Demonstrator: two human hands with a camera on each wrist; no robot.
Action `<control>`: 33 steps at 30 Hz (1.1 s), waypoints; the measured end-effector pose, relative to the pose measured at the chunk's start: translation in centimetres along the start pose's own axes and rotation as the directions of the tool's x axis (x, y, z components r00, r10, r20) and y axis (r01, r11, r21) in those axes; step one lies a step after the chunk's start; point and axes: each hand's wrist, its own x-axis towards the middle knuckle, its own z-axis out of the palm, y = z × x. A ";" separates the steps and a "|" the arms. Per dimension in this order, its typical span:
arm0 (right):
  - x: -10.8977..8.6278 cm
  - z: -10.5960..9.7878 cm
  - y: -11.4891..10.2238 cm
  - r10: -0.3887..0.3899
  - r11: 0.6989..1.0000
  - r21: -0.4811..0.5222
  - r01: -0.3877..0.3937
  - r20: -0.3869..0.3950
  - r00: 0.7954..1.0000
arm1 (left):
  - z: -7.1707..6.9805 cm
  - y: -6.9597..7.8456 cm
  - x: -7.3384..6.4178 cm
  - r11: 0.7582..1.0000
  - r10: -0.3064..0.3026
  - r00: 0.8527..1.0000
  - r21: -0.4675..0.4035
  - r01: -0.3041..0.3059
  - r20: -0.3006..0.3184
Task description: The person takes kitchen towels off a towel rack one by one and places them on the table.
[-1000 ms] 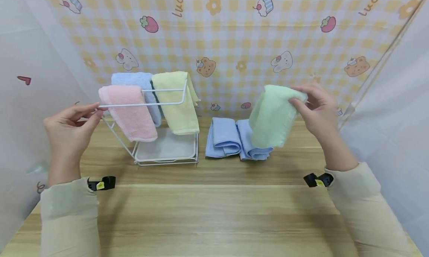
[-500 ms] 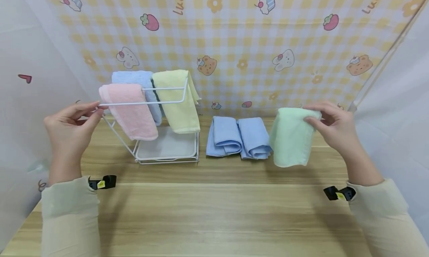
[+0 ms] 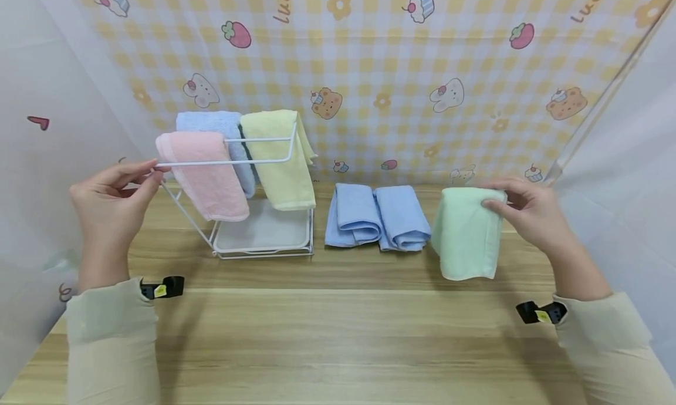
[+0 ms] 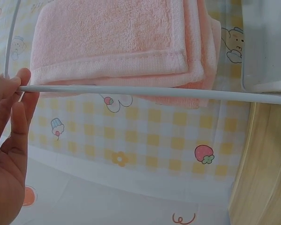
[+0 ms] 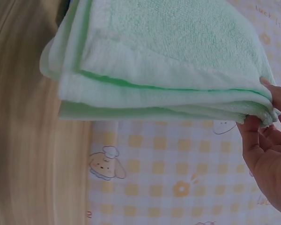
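Observation:
With thumb and fingers my left hand [image 3: 113,202] pinches the front left corner of a white wire towel rack [image 3: 227,162]. Over its bars hang a pink towel [image 3: 208,179], a light blue towel [image 3: 203,122] and a pale yellow towel [image 3: 280,170]. On the right, my right hand [image 3: 530,217] grips the top edge of a folded mint green towel [image 3: 470,235], which hangs down close over the table. Its folded layers show in the right wrist view, where the green towel [image 5: 168,56] is pinched at one end. The left wrist view has the pink towel [image 4: 112,37] behind a rack bar [image 4: 145,91].
Two folded blue cloths [image 3: 359,214] lie side by side on the wooden table [image 3: 338,340], between the rack and the green towel. A white tray [image 3: 261,226] sits in the rack's base. Behind stands a yellow checked curtain [image 3: 369,58], with white sheets at both sides.
My right hand has moved right and down with the green towel, off from over the right blue cloth to beside it. The left hand has stayed on the rack.

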 end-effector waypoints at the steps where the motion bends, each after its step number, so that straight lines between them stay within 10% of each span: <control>1: 0.0 0.1 0.2 0.015 1.000 -0.018 -0.014 0.012 1.000 | 0.0 0.0 0.0 1.000 -0.003 1.000 0.005 0.003 0.000; 19: 2.1 1.8 3.9 0.282 0.953 -0.130 -0.273 0.065 0.957 | 0.0 0.0 -0.1 0.999 -0.007 1.000 0.045 0.007 0.004; 33: 4.6 3.8 6.7 0.295 0.951 -0.114 -0.286 0.072 0.953 | -0.1 -0.1 -0.1 0.999 0.010 1.000 0.044 -0.010 0.008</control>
